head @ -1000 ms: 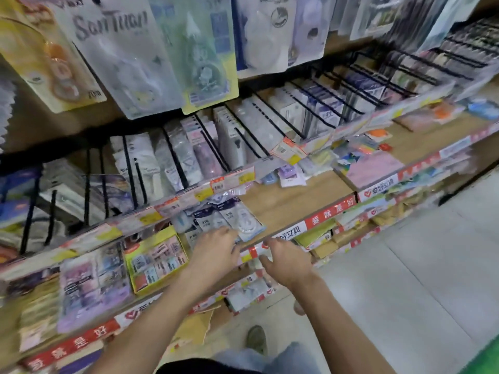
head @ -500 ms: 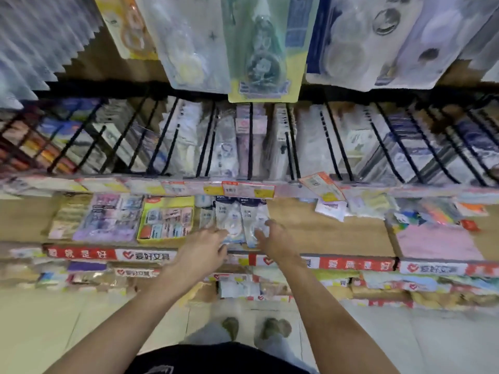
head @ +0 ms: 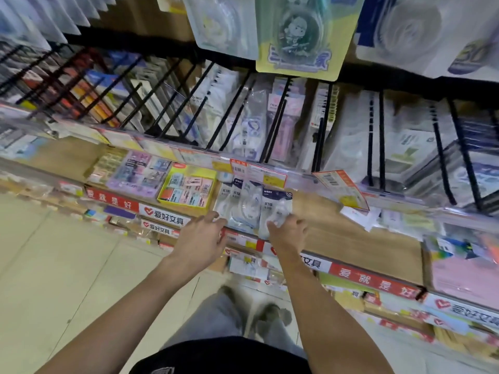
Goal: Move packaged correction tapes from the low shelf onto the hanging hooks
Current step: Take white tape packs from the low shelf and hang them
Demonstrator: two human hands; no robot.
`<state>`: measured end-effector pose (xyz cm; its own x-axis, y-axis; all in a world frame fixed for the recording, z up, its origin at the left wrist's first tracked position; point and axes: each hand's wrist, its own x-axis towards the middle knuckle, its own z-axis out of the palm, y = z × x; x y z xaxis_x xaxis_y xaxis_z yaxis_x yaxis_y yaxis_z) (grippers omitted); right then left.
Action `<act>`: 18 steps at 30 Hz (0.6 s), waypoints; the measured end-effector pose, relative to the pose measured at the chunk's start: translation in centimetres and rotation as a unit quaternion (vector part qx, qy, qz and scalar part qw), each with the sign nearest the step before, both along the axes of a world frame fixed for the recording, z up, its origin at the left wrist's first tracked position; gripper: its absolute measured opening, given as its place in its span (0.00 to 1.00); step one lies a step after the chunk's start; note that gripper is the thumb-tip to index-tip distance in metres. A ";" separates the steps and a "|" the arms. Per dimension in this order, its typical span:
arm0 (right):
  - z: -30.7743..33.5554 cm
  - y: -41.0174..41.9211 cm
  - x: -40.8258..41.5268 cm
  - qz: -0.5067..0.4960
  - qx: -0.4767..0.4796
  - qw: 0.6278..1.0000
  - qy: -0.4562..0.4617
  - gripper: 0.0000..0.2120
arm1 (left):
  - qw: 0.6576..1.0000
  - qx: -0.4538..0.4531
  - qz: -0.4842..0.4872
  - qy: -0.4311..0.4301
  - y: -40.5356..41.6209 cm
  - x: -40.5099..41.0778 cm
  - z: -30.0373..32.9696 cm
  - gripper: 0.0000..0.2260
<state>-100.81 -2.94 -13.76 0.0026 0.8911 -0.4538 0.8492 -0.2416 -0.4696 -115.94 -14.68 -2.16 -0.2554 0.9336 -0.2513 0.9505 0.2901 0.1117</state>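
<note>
Both my arms reach down to the low wooden shelf (head: 351, 238). A small stack of packaged correction tapes (head: 244, 209) lies flat near its front edge, fanned a little, with dark blue header cards at the far end and clear blisters toward me.

My right hand (head: 287, 232) is on the rightmost pack (head: 275, 209). Fingers are curled over its near end, and the pack's lower corner pokes out past my knuckles. I cannot see the thumb side clearly; blur hides it.

My left hand (head: 201, 238) sits at the shelf lip just left of the stack. Fingers are spread and relaxed, tips touching or nearly touching the leftmost pack's near corner. It holds nothing.

Just left of the tapes stands a yellow box (head: 189, 188) of small erasers or labels, and beyond it a purple pack (head: 137, 174). A red and white price strip (head: 162, 213) runs along the shelf edge.

Above the shelf, black hooks (head: 272, 122) jut out toward me in a row, most carrying hanging packs. A loose orange price tag (head: 341, 188) dangles off the rail to the right. A green and yellow blister card (head: 302, 36) hangs higher up.
</note>
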 end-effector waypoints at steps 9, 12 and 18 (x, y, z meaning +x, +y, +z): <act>-0.4 0.7 1.6 -0.057 0.008 0.997 0.052 0.24 | 0.999 -0.027 0.013 -0.023 1.4 1.7 -0.3 0.18; -0.7 0.8 2.7 -0.046 0.030 0.998 0.037 0.25 | 0.999 -0.025 0.003 -0.032 2.0 1.9 -0.6 0.18; -0.9 0.8 3.6 -0.044 0.063 0.996 0.046 0.23 | 0.998 -0.033 0.003 -0.056 3.3 2.6 -1.8 0.19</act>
